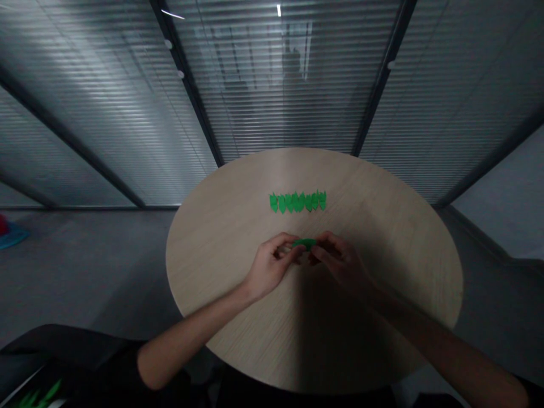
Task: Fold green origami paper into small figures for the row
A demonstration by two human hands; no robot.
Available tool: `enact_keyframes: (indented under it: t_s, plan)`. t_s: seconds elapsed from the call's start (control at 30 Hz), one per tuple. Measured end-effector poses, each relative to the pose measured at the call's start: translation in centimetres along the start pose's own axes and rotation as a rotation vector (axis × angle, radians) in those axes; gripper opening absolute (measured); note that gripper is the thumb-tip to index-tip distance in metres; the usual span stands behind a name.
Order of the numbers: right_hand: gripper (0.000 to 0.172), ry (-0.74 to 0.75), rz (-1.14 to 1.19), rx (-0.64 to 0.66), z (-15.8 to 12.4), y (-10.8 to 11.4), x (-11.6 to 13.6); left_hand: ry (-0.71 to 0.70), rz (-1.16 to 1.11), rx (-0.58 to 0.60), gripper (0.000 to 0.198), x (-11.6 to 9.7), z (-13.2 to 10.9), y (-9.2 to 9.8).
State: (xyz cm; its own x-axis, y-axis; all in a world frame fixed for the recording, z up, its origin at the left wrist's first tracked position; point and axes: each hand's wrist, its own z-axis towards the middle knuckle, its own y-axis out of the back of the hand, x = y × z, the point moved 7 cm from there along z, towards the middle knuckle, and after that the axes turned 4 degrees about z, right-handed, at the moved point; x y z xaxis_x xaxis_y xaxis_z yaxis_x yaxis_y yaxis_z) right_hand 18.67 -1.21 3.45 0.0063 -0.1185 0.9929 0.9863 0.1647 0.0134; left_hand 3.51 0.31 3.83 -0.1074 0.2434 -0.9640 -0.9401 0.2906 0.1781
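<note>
Above the middle of a round wooden table, a small green piece point(305, 243) is pinched between both hands. My left hand point(274, 262) grips its left end between thumb and fingers. At its right end, my right hand point(339, 260) holds it the same way, with the hand partly in shadow. Beyond the hands, several green leaf-shaped pieces point(297, 202) lie side by side in a row on the table. The fingers cover both ends of the held piece, and its exact shape is too small to tell.
The round table point(212, 226) stands before glass panels with blinds point(272, 113). At the lower left, more green pieces point(41, 396) show near a dark, padded-looking shape. A red and blue object point(11, 233) is on the floor at the far left.
</note>
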Motion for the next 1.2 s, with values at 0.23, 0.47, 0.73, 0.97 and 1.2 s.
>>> enact_keyframes:
  t_s: [0.23, 0.47, 0.73, 0.97, 1.2]
  plan:
    - [0.015, 0.056, -0.019, -0.008, -0.1, -0.2, -0.2, -0.133, 0.01, -0.051, 0.016, -1.1, -0.1, 0.6]
    - [0.006, 0.37, -0.363, -0.167, -1.2, 0.8, 2.1, 0.042, -0.303, 0.058, 0.036, 0.2, 0.0, -0.8]
    - [0.013, 0.263, -0.205, -0.11, -0.8, 0.6, 1.5, -0.028, -0.27, 0.004, 0.038, -0.3, 0.1, -0.4]
    - [0.01, 0.171, -0.128, -0.062, -0.5, 0.2, 1.0, -0.051, -0.335, -0.024, 0.037, -0.1, 0.1, -0.2]
    - [0.014, 0.093, -0.05, -0.042, -0.2, -0.1, 0.5, -0.08, -0.347, -0.015, 0.026, -0.5, 0.1, -0.2]
